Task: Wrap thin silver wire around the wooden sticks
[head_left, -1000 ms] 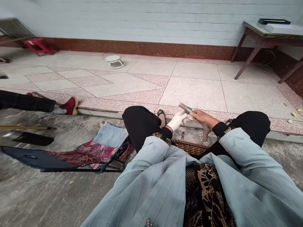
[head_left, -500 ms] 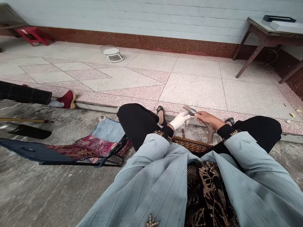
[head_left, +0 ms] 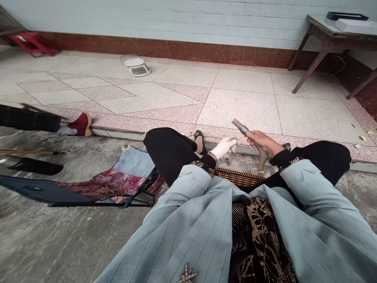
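Observation:
My right hand [head_left: 259, 140] is bare and wrapped round a wooden stick [head_left: 236, 123], whose upper end points up and left. Wire [head_left: 244, 129] is wound in a grey band round the stick just above my fingers. Below the hand, a thicker piece of wood [head_left: 262, 160] slants down; my hand covers where it meets the stick. My left hand [head_left: 225, 147], in a white glove, is closed beside the stick and apart from it. What its fingers hold, if anything, is too small to make out.
A woven basket edge [head_left: 237, 177] lies between my legs. To the left stand a folding chair [head_left: 134, 161], a dustpan [head_left: 38, 166] and another person's foot in a red shoe [head_left: 81, 124]. Across the raised tiled floor are a white stool [head_left: 137, 66], a red stool [head_left: 32, 43] and a table [head_left: 319, 34].
My left hand has come away from the wire-wound part of the stick. The stick's upper end has risen and moved a little right with my right hand.

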`<state>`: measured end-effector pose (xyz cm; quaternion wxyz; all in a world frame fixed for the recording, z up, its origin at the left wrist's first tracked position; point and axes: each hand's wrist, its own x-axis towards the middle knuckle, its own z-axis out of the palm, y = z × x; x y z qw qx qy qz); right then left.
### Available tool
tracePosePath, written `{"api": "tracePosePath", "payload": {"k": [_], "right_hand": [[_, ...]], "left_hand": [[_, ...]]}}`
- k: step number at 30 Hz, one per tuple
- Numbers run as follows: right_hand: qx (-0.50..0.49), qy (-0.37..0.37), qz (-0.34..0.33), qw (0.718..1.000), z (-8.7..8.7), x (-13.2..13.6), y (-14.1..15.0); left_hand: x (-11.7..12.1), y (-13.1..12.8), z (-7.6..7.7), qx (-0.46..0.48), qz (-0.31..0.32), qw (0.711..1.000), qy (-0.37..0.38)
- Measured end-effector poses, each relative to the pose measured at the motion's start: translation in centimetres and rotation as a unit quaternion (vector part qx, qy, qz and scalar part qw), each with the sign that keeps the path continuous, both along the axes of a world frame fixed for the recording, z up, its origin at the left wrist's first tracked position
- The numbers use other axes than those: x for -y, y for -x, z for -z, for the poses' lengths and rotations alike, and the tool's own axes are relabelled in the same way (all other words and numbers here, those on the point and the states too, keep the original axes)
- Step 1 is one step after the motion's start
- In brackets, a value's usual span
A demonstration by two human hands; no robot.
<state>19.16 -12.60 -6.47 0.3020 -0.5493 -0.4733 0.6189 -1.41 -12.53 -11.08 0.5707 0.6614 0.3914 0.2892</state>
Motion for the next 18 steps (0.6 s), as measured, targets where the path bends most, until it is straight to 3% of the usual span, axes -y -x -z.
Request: {"api": "tracePosePath", "payload": {"k": [3,6,8,11,13,15,18], "right_hand": [[-0.072,0.006,-0.017,0.997,-1.0,0.3,-0.9],[-0.085,0.005,-0.117,0.989,-1.7,0.9,-1.7],[-0.057,0.01,-0.225,0.973,-1.9,1.0,-2.4],[0.053,0.028,-0.422,0.904,-1.7,0.4,-3.5],[0.166,0.031,-0.495,0.852,-1.4,-0.2,-3.8],[0.289,-0.001,-0.476,0.831,-1.0,-0.8,-3.7],[0.448,-0.094,-0.351,0.817,-1.3,-1.9,-3.4]], "left_hand": [[0.0,0.0,-0.2,-0.033,0.007,0.999,-0.02],[-1.0,0.1,-0.3,-0.073,0.035,0.996,-0.041],[-2.2,0.3,-0.5,-0.095,0.055,0.992,-0.058],[-4.0,0.5,-1.3,-0.14,0.109,0.979,-0.099],[-4.5,0.4,-1.9,-0.172,0.138,0.967,-0.13],[-4.4,0.0,-2.6,-0.175,0.124,0.968,-0.134],[-3.6,-0.8,-3.8,-0.146,0.088,0.979,-0.108]]}}
